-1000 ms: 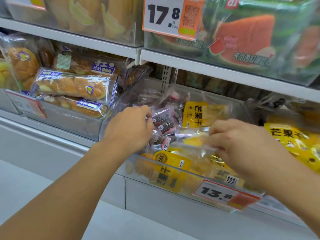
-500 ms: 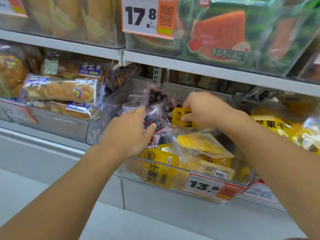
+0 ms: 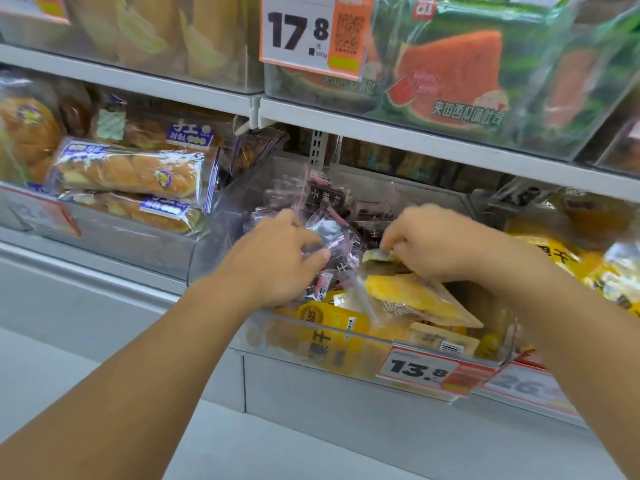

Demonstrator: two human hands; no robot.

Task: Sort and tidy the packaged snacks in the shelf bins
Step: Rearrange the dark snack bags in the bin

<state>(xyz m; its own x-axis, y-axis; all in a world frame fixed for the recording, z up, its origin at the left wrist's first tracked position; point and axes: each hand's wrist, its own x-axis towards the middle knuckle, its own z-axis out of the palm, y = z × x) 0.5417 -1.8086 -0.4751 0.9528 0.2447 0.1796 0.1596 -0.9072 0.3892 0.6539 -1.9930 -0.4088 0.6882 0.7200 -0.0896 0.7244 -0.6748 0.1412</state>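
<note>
Front of bin: the clear bin (image 3: 346, 344) carries a 13.8 price tag (image 3: 426, 370) on its front wall, and behind that wall yellow snack packs (image 3: 332, 320) lie flat and crooked, overlapping, not yet lined up.
Right hand: the right hand (image 3: 446, 240) has its fingers curled down, pinching the top edge of a clear pack of yellow slices (image 3: 415, 294), which slopes across the heap.
Left hand: the left hand (image 3: 273, 261) is curled round a bunch of dark-wrapped packs (image 3: 332, 244) at the left middle of the bin, thumb pressed on them.
Back of bin: more dark packs (image 3: 322, 195) stand loosely upright against the rear wall.
Progress: judging by the mix, early to midway; dark and yellow sorts share one bin, so separating and straightening remain.
Neighbours: bread bags (image 3: 131, 171) to the left look stacked; watermelon-print packs (image 3: 450, 71) sit on the shelf above.
</note>
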